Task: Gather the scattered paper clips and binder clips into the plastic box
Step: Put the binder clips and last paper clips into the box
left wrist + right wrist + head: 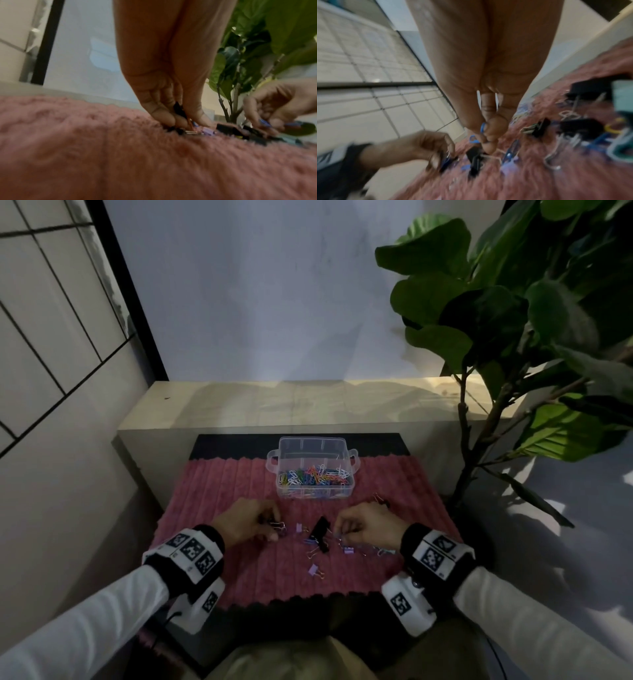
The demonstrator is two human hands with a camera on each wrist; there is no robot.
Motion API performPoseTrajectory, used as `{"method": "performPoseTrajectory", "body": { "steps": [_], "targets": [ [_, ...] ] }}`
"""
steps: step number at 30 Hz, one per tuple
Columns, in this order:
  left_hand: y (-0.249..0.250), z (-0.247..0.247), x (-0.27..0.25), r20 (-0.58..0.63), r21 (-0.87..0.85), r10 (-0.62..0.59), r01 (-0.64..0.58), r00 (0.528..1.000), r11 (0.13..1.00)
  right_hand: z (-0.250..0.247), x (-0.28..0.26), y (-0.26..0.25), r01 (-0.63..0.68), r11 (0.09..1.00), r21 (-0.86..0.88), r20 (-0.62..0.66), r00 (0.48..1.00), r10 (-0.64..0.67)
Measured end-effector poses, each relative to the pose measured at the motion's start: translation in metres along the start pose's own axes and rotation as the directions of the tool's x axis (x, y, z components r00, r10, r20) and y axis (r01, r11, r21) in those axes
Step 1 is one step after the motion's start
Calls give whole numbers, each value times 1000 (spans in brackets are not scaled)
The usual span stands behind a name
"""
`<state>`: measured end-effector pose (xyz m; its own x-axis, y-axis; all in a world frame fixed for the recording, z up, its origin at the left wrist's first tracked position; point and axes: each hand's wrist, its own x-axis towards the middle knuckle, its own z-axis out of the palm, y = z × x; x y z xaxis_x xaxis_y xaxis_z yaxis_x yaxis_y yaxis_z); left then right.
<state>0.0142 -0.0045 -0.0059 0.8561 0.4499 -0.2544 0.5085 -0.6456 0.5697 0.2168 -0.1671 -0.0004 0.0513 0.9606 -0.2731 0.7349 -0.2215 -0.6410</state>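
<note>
We judge the job over half done: the clear plastic box at the pink fluffy mat's far edge already holds many coloured paper clips. Several black and lilac binder clips remain mid-mat. Our left hand pinches a black one; our right hand pinches small blue clips.

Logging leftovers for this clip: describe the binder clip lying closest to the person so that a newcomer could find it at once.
Start at the pink rug with the clear plastic box at its far side. Between the left hand and right hand lie scattered clips; come towards the person. The lilac binder clip lies alone there, apart from the large black clip.
</note>
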Motion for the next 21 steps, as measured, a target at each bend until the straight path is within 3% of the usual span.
{"method": "performPoseTrajectory", "body": {
  "steps": [5,8,12,16,21],
  "targets": [
    [-6,1,6,11,130,-5,3,1000,992,23,11,-30,79,989,-122,25,997,-76],
    [-7,3,9,15,145,-4,2,1000,989,41,16,-40,10,970,-243,23,1000,-4],
    [-9,0,7,-20,104,-19,21,1000,994,54,16,-41,-24,945,-328,-53,999,7],
    [-15,-8,1,-46,-40,-23,21,999,999,50,17,-41,-9,930,-366,-60,998,-15],
    [-22,-11,-9,-67,90,-4,10,998,996,28,17,-28,-17,992,-124,-58,998,10]
  ]
}}
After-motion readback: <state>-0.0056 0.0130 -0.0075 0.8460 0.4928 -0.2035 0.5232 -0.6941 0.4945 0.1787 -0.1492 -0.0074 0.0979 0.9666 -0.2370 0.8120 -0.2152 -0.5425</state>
